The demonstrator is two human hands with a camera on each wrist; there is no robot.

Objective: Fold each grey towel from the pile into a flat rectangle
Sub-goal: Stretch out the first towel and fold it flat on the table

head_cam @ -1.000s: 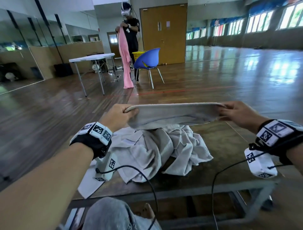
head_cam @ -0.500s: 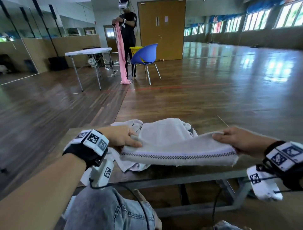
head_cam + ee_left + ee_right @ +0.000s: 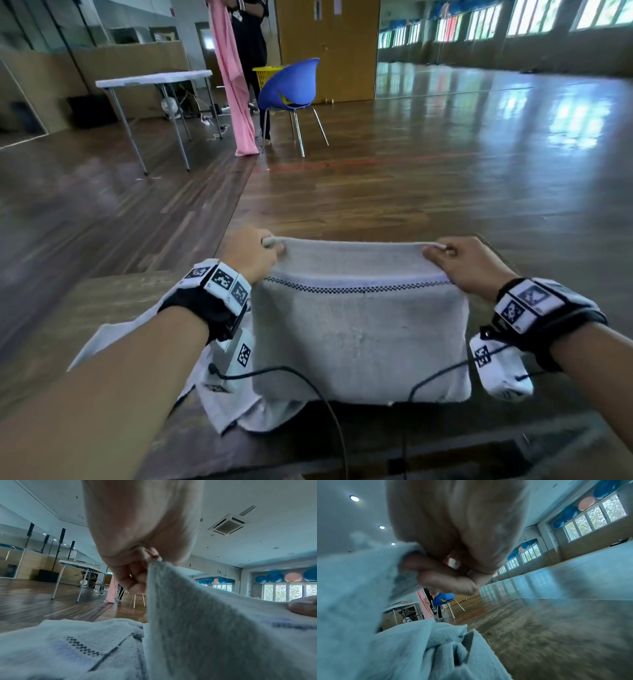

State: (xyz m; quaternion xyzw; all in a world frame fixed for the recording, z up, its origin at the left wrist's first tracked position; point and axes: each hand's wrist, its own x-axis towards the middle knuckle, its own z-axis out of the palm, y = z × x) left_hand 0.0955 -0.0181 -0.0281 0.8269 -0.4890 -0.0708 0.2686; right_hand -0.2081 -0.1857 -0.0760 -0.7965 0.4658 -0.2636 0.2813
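A grey towel (image 3: 359,335) with a dark checked stripe hangs doubled over in front of me, above the table. My left hand (image 3: 255,255) pinches its top left corner and my right hand (image 3: 457,257) pinches its top right corner, stretching the top edge level. The left wrist view shows curled fingers (image 3: 135,580) gripping the towel (image 3: 214,635) edge. In the right wrist view the fingers (image 3: 440,574) clamp the towel (image 3: 351,595) corner. Behind and left of the hanging towel lies the crumpled pile of grey towels (image 3: 236,407), mostly hidden; the pile (image 3: 68,642) also shows under my left wrist.
The brown table (image 3: 102,308) extends left and right of the towel, its front edge close to me. Cables run from both wrist cameras. Across the wooden floor stand a blue chair (image 3: 291,89), a white folding table (image 3: 154,80) and a person holding a pink cloth (image 3: 236,85).
Both hands have lifted the folded towel from lying low over the pile to hanging upright, with the stripe now facing me. The head camera has tilted down and closer.
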